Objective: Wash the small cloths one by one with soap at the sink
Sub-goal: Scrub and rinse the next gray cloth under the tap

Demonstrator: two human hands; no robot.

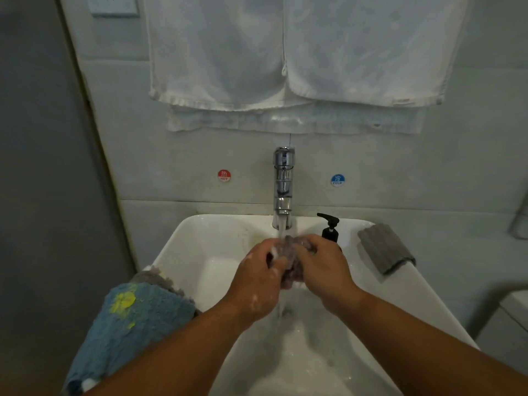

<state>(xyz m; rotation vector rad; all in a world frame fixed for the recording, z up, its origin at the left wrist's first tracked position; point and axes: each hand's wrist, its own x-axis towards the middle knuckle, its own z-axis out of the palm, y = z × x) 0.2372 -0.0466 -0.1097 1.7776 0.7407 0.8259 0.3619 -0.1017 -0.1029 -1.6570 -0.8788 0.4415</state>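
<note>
I count two hands, a left hand [257, 284] and a right hand [323, 270]; one sink [200, 252]; one tap [283, 187]; one pump bottle [330, 230]; two stickers, a red sticker [224, 175] and a blue sticker [337, 180]; four small cloths, namely a wet cloth [298, 243] gripped by both hands, a grey cloth [385, 250] on the right rim, a blue cloth [137, 318] on the left rim and a fourth cloth [154, 277] showing from under it; two white towels in front, a left towel [214, 52] and a right towel [365, 47]; a back towel [285, 121] behind them, whether one or more I cannot tell.
</note>
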